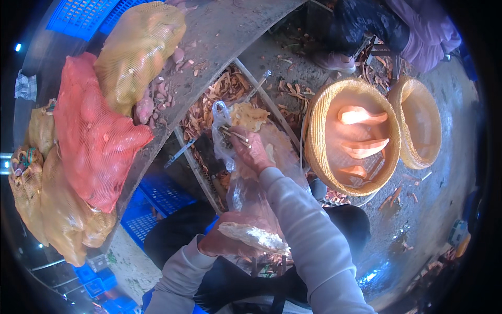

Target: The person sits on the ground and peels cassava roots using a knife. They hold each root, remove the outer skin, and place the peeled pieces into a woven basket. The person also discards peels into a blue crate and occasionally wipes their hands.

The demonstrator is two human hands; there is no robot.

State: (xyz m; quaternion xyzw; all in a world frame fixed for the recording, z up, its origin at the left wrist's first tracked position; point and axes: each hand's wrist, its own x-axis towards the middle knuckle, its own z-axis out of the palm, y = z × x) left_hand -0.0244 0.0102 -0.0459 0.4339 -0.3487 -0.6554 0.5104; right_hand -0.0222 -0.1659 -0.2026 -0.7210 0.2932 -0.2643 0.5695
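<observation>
My right hand is closed around a pair of thin sticks, which look like chopsticks, at the mouth of a clear plastic bag. Pieces of flatbread show in and beside the bag. Nearer my body, my left hand grips a torn piece of flatbread, its pale inner side facing up. The bag's lower part hangs between both hands, over a framed bin of peelings.
Mesh sacks of tubers, red and yellow, lie on the table at left. A round woven basket holding peeled tubers stands right, beside another basket. A seated person is at the upper right. Blue crates lie below the table.
</observation>
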